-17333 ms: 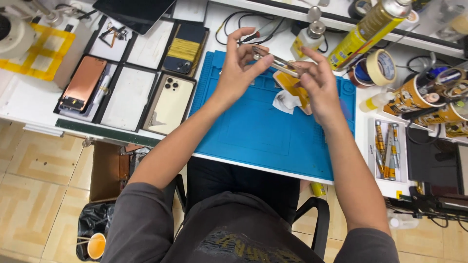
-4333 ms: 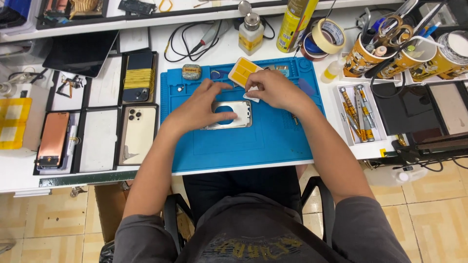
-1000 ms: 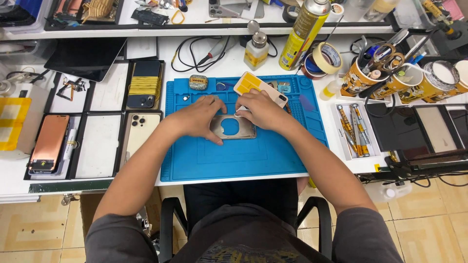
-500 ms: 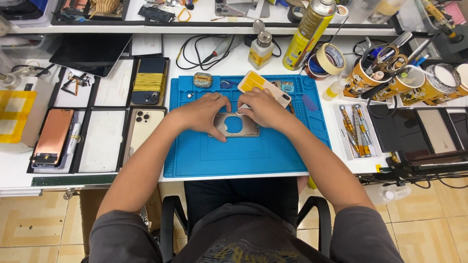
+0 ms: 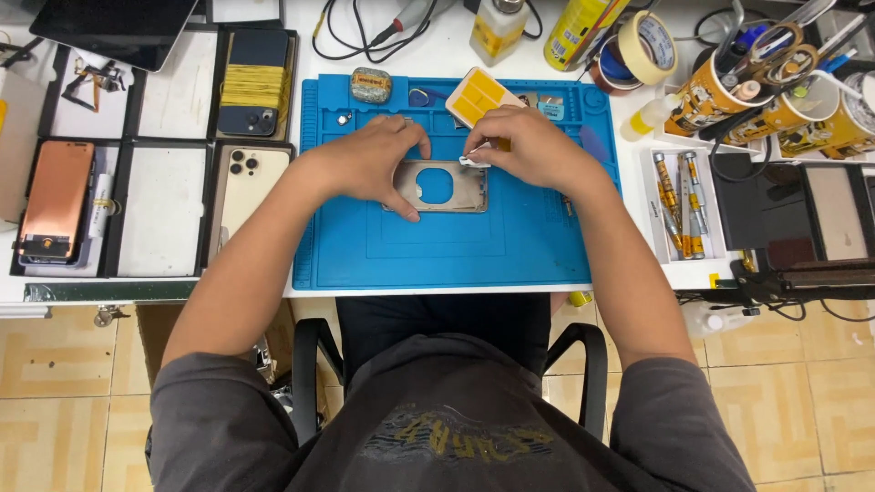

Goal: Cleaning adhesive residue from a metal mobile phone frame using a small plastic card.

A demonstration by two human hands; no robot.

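Since half a second ago little has shifted: both hands stay on the phone frame, which lies flat on the blue repair mat just above its centre. Left hand clamps the frame's left end, thumb on the bottom edge at 7 o'clock, fingers curled over the top edge. Right hand sits at the frame's 1 o'clock corner, fingers pinched narrow on a small white scrap, maybe a wipe or adhesive tab, too small to tell. Frame is bare metal with a round cutout showing blue mat through it.

Yellow-and-white pad lies tilted just beyond the right hand at 12 o'clock. Small grey-green block at the mat's upper rim, 11 o'clock. Left of the mat, at 9 o'clock, a gold phone lies face down in a black tray; a dark phone in the tray above it. Screwdriver bits in a white tray at 3 o'clock. Tape roll and yellow cups of tools at 2 o'clock on the white desk.
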